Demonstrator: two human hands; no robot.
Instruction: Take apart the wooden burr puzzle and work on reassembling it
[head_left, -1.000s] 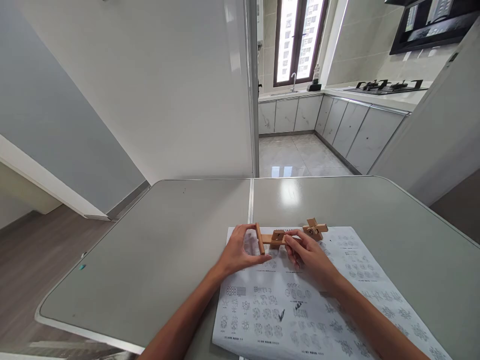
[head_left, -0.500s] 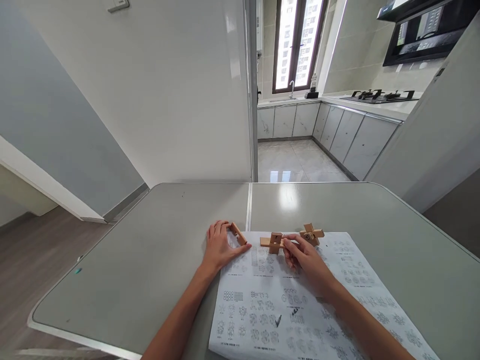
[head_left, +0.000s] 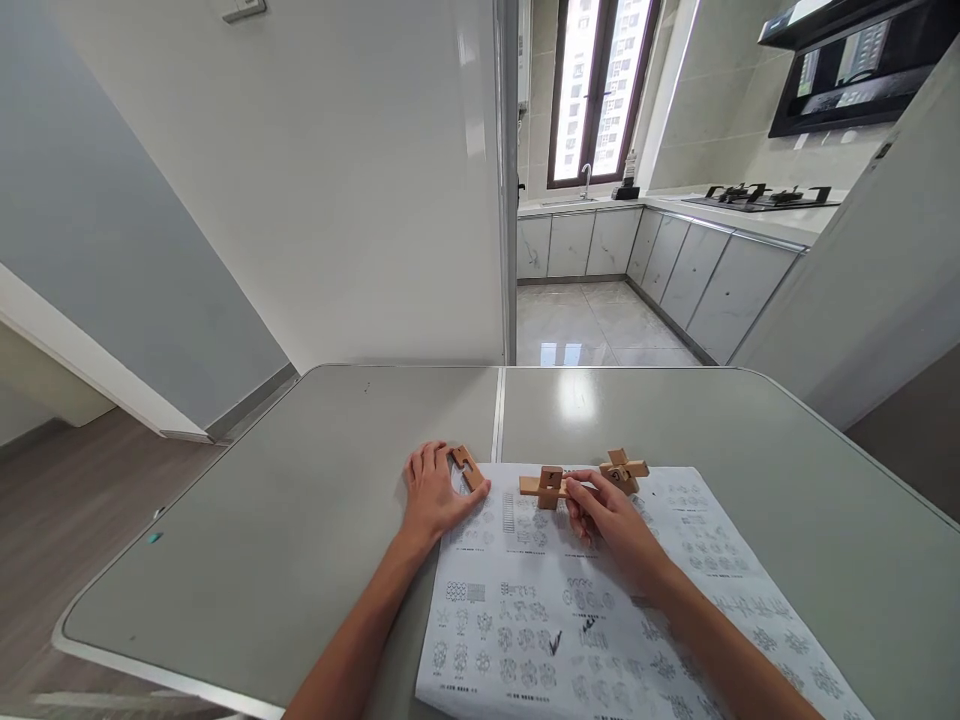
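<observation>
My left hand (head_left: 433, 492) rests on the grey table (head_left: 300, 520) by the sheet's upper left corner, fingers and thumb closed around a notched wooden puzzle piece (head_left: 466, 467) that lies on the table. My right hand (head_left: 606, 515) lies on the printed sheet (head_left: 600, 610) and pinches the right end of a flat wooden bar with a cross block (head_left: 549, 485). A small assembled wooden cross (head_left: 622, 469) stands just beyond my right fingers, on the sheet's top edge.
The sheet of printed diagrams, with two pen ticks (head_left: 559, 640), covers the table's near right part. A seam (head_left: 498, 415) runs down the table's middle. A small teal mark (head_left: 154, 538) sits near the left edge. Behind, a doorway opens onto a kitchen (head_left: 637, 250).
My left hand pulled the notched piece off the bar and carried it left, down onto the table. The right hand kept its hold on the bar. The view tilted slightly.
</observation>
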